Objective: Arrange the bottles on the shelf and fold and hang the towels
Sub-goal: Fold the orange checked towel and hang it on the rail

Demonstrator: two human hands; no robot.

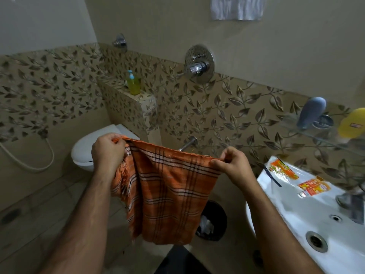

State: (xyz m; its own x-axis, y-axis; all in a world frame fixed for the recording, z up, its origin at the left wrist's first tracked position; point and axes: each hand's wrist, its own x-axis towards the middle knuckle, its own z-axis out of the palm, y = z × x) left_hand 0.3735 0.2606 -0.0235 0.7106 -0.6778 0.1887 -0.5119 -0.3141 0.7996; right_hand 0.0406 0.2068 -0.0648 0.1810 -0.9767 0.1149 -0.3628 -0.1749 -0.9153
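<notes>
An orange checked towel [169, 196] hangs in front of me, stretched by its top edge. My left hand [107, 152] grips the top left corner, with bunched cloth under the fist. My right hand [231, 165] pinches the top right corner. A white towel [238, 7] hangs high on the back wall. On the glass shelf [320, 136] at the right stand a grey-blue bottle [311, 112] and a yellow bottle [352, 123]. A green pump bottle [133, 84] stands on the tiled ledge [145, 96] above the toilet.
The white sink [308, 214] at the right carries two orange packets [284, 169]. A white toilet [88, 147] is behind the towel on the left. A dark waste bin [214, 220] sits on the floor. A chrome shower valve [199, 65] and a spout [188, 144] project from the wall.
</notes>
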